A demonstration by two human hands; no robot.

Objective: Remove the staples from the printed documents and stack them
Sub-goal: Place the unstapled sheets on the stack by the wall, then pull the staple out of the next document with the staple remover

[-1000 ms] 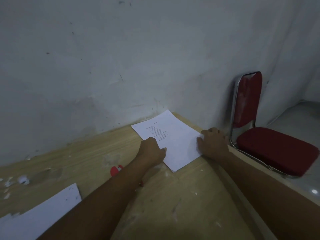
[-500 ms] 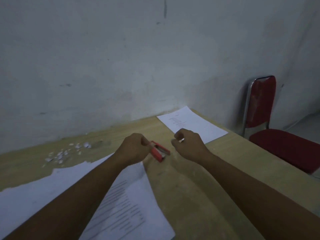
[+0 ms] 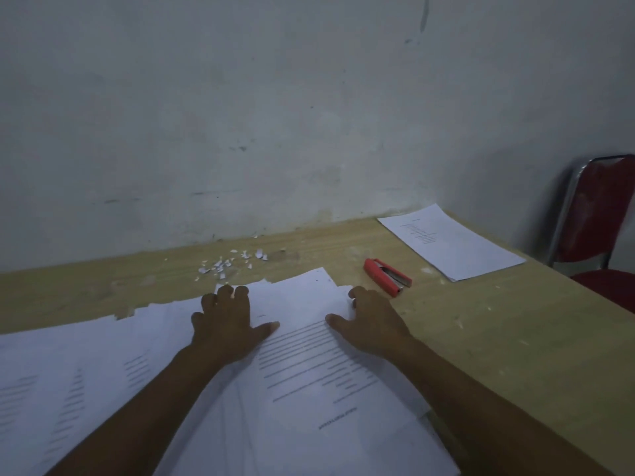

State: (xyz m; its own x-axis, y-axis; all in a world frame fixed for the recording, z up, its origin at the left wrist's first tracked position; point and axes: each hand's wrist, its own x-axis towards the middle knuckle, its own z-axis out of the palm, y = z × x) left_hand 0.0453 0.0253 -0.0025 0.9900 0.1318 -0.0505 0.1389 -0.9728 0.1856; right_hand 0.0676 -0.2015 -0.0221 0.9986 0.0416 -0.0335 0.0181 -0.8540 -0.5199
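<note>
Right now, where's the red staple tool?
In the head view the staple tool lies on the table, right of centre, just beyond the right hand, between the spread papers and the lone sheet.

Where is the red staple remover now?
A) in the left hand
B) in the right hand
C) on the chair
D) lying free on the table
D: the red staple remover lies on the table, untouched; the left hand and right hand rest on the papers.
</note>
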